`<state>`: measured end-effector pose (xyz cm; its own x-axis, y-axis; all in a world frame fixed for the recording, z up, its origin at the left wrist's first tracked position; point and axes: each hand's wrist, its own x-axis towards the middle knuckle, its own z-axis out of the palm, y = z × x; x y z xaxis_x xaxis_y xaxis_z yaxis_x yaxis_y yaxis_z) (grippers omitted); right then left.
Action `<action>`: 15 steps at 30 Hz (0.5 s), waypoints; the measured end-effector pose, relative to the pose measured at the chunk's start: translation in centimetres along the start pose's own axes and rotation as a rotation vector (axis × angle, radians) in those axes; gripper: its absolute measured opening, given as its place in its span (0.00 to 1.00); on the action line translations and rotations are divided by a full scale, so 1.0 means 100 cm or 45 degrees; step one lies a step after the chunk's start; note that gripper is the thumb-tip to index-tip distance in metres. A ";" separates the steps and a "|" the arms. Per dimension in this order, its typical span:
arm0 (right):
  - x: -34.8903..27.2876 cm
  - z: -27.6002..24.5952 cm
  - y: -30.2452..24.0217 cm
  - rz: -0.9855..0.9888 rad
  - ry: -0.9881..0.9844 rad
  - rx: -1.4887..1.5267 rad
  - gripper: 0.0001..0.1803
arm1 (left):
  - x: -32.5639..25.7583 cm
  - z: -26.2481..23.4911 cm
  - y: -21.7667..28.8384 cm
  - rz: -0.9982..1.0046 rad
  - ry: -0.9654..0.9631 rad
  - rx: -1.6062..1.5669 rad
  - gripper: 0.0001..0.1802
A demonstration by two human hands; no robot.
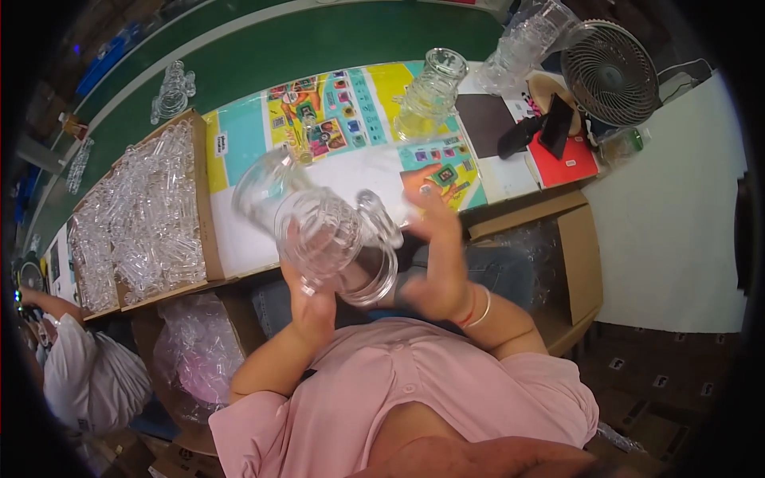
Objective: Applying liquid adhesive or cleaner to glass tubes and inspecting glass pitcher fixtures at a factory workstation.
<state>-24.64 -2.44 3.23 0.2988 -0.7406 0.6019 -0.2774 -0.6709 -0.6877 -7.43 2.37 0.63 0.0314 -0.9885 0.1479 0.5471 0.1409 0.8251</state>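
Note:
My left hand [309, 296] is closed around the lower side of a clear plastic jar-like vessel [327, 235] with ribbed walls and round rims, tilted above the table edge. A small clear looped piece [379, 219] shows at the vessel's right side; whether it is joined on, I cannot tell. Just right of it, my right hand [441, 263] is blurred, its fingers and thumb apart, with nothing seen in it. A second clear, wide-mouthed section [267, 187] appears behind the vessel, smeared; I cannot tell if the two are connected.
At left, a cardboard tray [209, 231] is heaped with clear plastic parts. Clear vessels [430, 95] stand farther back, near a black fan [610, 72] and a phone [558, 126]. Open cartons [580, 263] sit below the table edge. Another person's sleeve [92, 374] is at far left.

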 end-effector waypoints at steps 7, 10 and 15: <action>-0.021 0.036 -0.004 -0.111 -0.187 0.057 0.47 | -0.029 -0.054 -0.012 0.568 0.130 0.618 0.53; -0.022 0.050 -0.006 0.699 -0.730 1.585 0.48 | -0.019 -0.055 0.019 0.117 0.155 -0.006 0.60; 0.043 0.050 0.031 0.728 -1.071 1.176 0.28 | -0.018 -0.069 0.031 -0.171 0.124 -0.284 0.52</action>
<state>-19.60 -7.49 1.69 0.8994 -0.4340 -0.0517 0.0559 0.2315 -0.9712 -0.02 4.20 -0.80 0.0206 -0.9996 -0.0171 0.7220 0.0030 0.6919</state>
